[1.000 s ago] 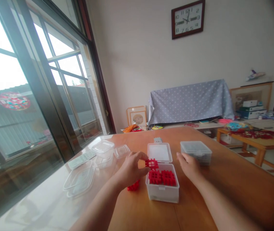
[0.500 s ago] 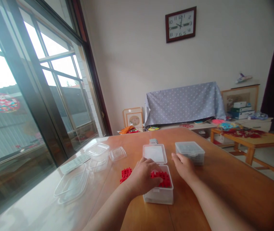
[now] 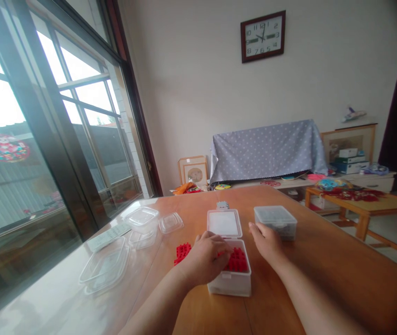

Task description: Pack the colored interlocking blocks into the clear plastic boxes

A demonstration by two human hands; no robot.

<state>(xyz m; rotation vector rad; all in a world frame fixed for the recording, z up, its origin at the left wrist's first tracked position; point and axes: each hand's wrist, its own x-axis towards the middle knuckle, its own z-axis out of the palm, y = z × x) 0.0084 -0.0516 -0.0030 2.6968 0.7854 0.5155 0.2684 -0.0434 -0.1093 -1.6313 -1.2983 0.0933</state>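
A clear plastic box [image 3: 233, 284] with its lid [image 3: 224, 223] folded back stands in the middle of the table. Red interlocking pieces [image 3: 238, 260] fill its right part. My left hand [image 3: 208, 258] reaches over the box's left side, fingers bent down and closed around a red piece, mostly hidden by the hand. Left of that wrist, more red pieces [image 3: 183, 252] lie on the wood. My right hand [image 3: 267, 242] rests on the table between the open box and a closed box, fingers together, nothing visible in it.
The closed clear box [image 3: 275, 222] stands at the right. A grey piece [image 3: 222, 204] lies behind the lid. Clear containers [image 3: 141, 218] and lids [image 3: 104, 265] sit at the left, beside a paper strip [image 3: 110, 237].
My left thumb has drawn in toward the fingers, and more of the red pieces in the box shows. My right hand has stayed in place.
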